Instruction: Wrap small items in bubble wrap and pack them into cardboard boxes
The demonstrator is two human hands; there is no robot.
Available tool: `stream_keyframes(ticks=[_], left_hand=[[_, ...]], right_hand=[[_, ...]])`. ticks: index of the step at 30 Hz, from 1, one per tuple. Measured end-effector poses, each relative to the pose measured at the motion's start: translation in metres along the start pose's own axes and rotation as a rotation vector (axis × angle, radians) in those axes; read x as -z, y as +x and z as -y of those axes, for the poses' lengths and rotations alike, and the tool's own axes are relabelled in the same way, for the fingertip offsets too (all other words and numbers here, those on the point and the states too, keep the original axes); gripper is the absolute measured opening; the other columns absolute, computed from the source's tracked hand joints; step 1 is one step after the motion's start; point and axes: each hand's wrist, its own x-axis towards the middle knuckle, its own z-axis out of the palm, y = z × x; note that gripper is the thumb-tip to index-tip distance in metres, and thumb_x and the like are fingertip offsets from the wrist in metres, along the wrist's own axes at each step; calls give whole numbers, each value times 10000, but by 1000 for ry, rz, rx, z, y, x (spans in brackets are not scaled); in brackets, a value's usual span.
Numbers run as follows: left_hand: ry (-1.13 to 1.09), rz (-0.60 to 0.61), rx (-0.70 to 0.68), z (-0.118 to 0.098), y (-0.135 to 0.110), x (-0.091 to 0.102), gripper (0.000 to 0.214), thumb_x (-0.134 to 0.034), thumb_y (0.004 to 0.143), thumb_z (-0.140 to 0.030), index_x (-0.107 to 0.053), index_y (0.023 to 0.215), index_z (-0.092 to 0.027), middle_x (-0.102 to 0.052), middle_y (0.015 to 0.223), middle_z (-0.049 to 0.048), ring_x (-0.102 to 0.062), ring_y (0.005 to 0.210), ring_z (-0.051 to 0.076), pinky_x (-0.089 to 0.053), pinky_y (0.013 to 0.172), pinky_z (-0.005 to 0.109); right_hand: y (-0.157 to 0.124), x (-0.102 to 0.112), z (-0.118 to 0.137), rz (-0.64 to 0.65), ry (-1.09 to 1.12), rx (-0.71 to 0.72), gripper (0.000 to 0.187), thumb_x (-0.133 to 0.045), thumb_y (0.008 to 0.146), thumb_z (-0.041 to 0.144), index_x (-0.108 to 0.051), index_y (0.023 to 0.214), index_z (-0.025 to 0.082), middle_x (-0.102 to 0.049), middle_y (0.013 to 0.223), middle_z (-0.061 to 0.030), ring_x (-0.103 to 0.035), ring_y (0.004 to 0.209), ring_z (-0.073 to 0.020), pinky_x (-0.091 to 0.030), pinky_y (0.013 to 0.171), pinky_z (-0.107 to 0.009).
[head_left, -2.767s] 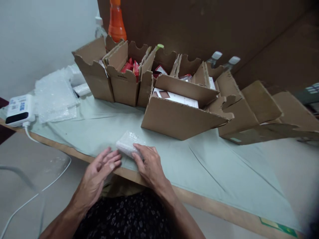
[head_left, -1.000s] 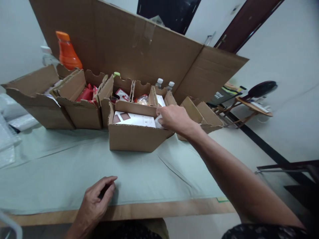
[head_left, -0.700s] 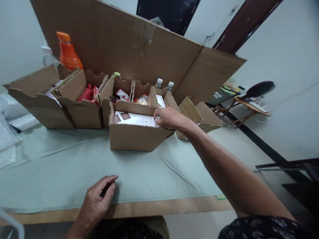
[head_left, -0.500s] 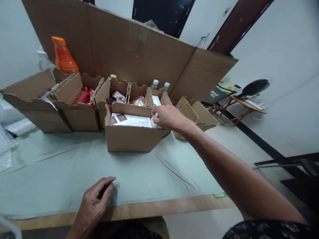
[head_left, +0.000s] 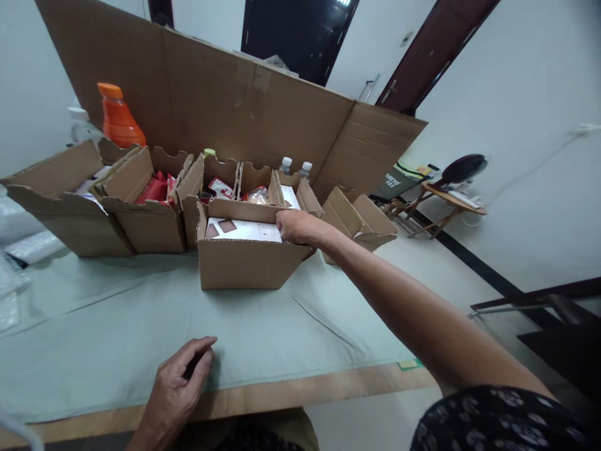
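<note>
My right hand [head_left: 295, 227] reaches down into the right end of a small cardboard box [head_left: 244, 266] at the table's middle. Its fingers are curled, and the box and the hand itself hide the fingertips and whatever they hold. Beside the fingers a white carton with brown squares [head_left: 253, 230] lies in the same box. My left hand [head_left: 181, 379] rests near the table's front edge, holding nothing, with a gap between thumb and loosely bent fingers.
Behind stand several open cardboard bins [head_left: 150, 222] with red packets and other packs. An orange bottle [head_left: 119, 119] and two white-capped bottles [head_left: 305, 168] stand near the tall cardboard screen [head_left: 206, 88]. Bubble wrap [head_left: 35, 241] lies at left, and an open box [head_left: 361, 219] at right.
My right hand has sunk deeper into the box; the small white item seen at its fingers is now hidden. My left hand stays put. The view has shifted slightly.
</note>
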Motion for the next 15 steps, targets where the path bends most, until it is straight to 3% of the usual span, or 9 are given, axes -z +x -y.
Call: stream_keyframes(ticks=[4, 6, 8, 10, 11, 13, 15], left_hand=[[-30, -7, 1, 0, -3, -1, 284, -670, 853, -466, -810, 943, -236, -804, 875, 52, -759, 734, 220, -629, 737, 292], [-66, -31, 69, 0, -9, 1, 298, -681, 852, -484, -800, 948, -228, -790, 840, 46, -752, 745, 219, -624, 745, 289], [-94, -91, 179, -2, -15, 5, 323, -666, 875, -497, -777, 999, -220, -775, 840, 42, -748, 796, 220, -618, 779, 292], [-87, -154, 262, -7, -15, 9, 353, -650, 893, -503, -747, 1080, -220, -773, 939, 54, -740, 907, 234, -603, 868, 324], [-71, -178, 279, -11, -11, 11, 382, -647, 895, -507, -727, 1141, -227, -768, 1039, 65, -728, 975, 247, -587, 927, 358], [-44, -194, 259, -22, 7, 12, 499, -660, 882, -514, -652, 1306, -252, -707, 1275, 91, -687, 1108, 282, -536, 1028, 435], [-53, -206, 191, -34, 37, 9, 688, -684, 864, -494, -493, 1488, -274, -561, 1494, 118, -604, 1271, 317, -474, 1104, 487]], right_hand=[[-23, 14, -2, -77, -8, 6, 319, -618, 864, 124, -726, 1162, 158, -758, 1132, -166, -705, 1018, -280, -518, 780, -325], [-47, 18, -15, -233, 39, -12, 305, -582, 923, 186, -705, 1202, 188, -766, 1107, -137, -702, 1003, -269, -514, 796, -336], [-77, 10, -35, -486, 191, -30, 271, -550, 960, 244, -702, 1181, 201, -778, 1007, -92, -708, 904, -234, -515, 780, -337], [-102, -17, -57, -718, 431, -30, 234, -543, 968, 281, -707, 1110, 194, -769, 899, -52, -697, 780, -195, -521, 733, -325], [-111, -36, -65, -772, 552, -23, 225, -546, 964, 302, -706, 1076, 189, -763, 875, -45, -690, 739, -184, -525, 705, -319], [-117, -80, -73, -709, 751, 12, 225, -588, 928, 316, -697, 1073, 182, -769, 925, -59, -705, 777, -189, -541, 697, -319], [-107, -119, -66, -571, 862, 46, 358, -645, 864, 287, -652, 1206, 181, -764, 1100, -93, -722, 882, -208, -558, 730, -332]])
